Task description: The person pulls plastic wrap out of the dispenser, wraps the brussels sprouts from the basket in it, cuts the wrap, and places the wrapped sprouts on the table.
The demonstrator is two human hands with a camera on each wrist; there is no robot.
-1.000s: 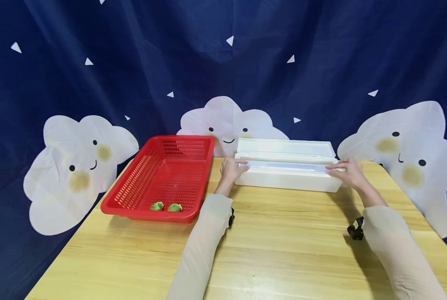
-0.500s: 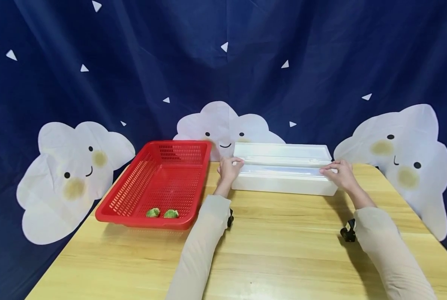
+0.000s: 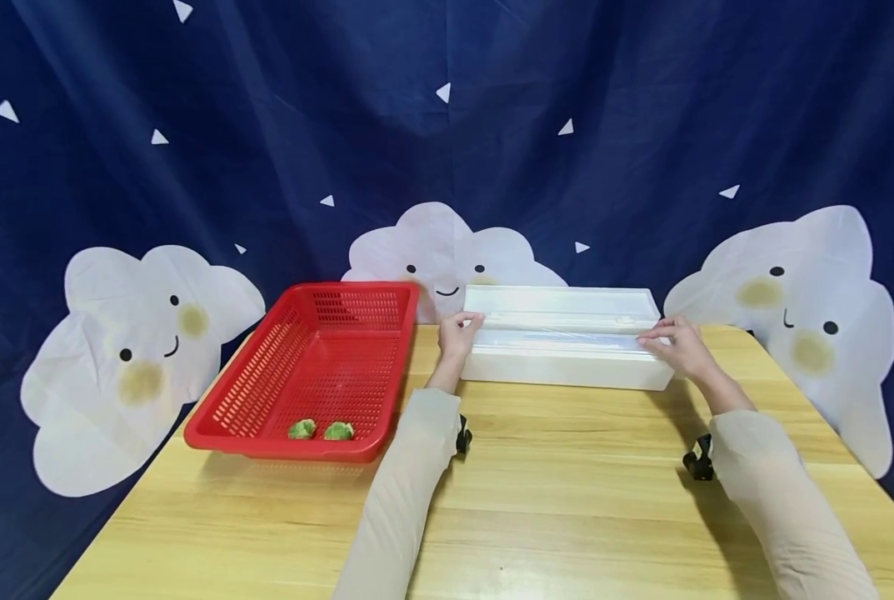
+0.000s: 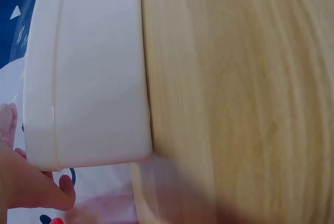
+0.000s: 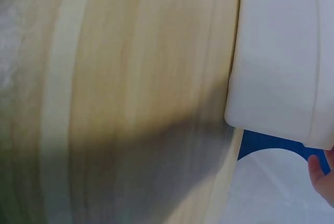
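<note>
A long white plastic box (image 3: 562, 369), its lid (image 3: 562, 300) raised at the back, stands at the far side of the table. Clear, shiny cling film (image 3: 566, 335) lies across its opening and shows as a wrinkled sheet at the upper left of the left wrist view. At the box's left end, my left hand (image 3: 457, 335) pinches the film's edge between thumb and finger. My right hand (image 3: 679, 343) pinches the film near the right end. Both wrist views show mainly the box's front wall, with the hands cut off at the frame borders.
A red perforated basket (image 3: 387, 400) stands to the left, holding two small green brussels sprouts (image 3: 302, 429). Black wrist cameras (image 3: 697, 458) hang under the sleeves, close above the wooden table (image 3: 566, 500). A dark blue curtain (image 3: 521, 158) with clouds hangs behind.
The head view has shifted slightly, moving the scene left and down. My right hand has come a little inward along the film; the left hand stays at the box's left end.
</note>
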